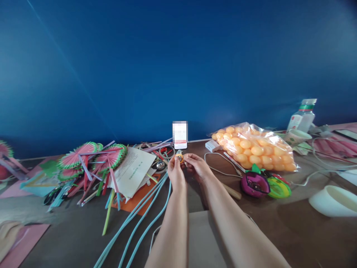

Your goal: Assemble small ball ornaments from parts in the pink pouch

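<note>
Both my hands are held out together over the table in the head view. My left hand has its fingers pinched on one side of a small orange-and-white thing, too small to name. My right hand closes on the other side of it, fingertips almost meeting those of the left. Just beyond my hands an upright phone-like screen, blurred out, stands before the blue wall. A shiny metal ball-like thing lies left of my left hand.
Light blue tubes run beside my left arm. Further left lie paper fans and printed sheets. On the right are a bag of orange balls, a white cable, a purple pouch, a white cup and a bottle.
</note>
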{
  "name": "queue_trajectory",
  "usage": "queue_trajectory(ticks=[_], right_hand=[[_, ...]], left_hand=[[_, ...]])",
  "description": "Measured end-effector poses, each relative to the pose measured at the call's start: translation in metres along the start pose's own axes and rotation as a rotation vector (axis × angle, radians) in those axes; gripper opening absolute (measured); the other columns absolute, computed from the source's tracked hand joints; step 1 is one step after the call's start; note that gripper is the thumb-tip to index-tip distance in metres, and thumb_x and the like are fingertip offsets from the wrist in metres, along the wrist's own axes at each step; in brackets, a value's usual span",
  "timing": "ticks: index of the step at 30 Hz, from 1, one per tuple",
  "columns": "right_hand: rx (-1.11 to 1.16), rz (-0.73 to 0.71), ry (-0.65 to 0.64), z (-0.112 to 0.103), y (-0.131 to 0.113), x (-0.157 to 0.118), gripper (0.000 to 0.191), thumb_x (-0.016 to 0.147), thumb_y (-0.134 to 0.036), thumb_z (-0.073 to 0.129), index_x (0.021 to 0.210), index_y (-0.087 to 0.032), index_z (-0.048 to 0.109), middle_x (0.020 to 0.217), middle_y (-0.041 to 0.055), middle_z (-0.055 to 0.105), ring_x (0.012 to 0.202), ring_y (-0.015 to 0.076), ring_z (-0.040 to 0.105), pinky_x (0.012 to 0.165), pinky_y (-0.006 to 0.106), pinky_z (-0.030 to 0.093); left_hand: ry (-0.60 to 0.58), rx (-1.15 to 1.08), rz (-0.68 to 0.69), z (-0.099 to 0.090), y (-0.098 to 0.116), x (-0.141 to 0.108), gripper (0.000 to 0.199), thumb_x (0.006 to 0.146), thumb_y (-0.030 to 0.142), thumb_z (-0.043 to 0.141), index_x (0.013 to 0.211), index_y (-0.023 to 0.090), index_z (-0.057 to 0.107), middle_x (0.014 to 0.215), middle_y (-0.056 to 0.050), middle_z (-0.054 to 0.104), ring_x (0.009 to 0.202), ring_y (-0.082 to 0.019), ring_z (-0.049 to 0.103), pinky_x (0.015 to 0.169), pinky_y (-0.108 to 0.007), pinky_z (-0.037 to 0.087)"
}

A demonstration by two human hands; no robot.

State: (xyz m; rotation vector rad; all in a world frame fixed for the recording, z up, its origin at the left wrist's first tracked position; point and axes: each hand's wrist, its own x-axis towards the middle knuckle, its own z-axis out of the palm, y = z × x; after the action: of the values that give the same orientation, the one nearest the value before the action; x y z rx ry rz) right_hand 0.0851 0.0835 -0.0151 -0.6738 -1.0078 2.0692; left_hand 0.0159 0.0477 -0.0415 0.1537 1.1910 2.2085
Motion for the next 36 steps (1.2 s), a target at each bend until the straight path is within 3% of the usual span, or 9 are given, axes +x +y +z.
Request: queue_trajectory(ticks=[11,36], right_hand=[[0.144,0.127,-0.033,-0.0032,-0.0030,0.0013,0.034,0.056,-0.025,0.086,0.070,-0.015,0.056,0.060,-0.0052,0.047,0.044,0.0016,0.030,0.036,0.014,0.018],[0.136,0.101,0.007,-0.0030,-0.0028,0.0012,0.028,0.059,-0.023,0.085,0.071,-0.015,0.060,0.058,-0.0044,0.047,0.045,0.0037,0.030,0.037,0.017,0.019]], left_hand=[[-0.039,0.081,0.061,-0.0003,-0.0002,-0.0004,0.043,0.073,0.045,0.068,0.100,0.013,0.064,0.082,-0.005,0.066,0.065,-0.012,0.059,0.060,-0.024,0.043],[-0.037,0.147,0.090,0.0017,0.0017,-0.0014,0.040,0.073,0.045,0.068,0.097,0.014,0.065,0.080,-0.005,0.066,0.063,-0.012,0.059,0.060,-0.024,0.044]])
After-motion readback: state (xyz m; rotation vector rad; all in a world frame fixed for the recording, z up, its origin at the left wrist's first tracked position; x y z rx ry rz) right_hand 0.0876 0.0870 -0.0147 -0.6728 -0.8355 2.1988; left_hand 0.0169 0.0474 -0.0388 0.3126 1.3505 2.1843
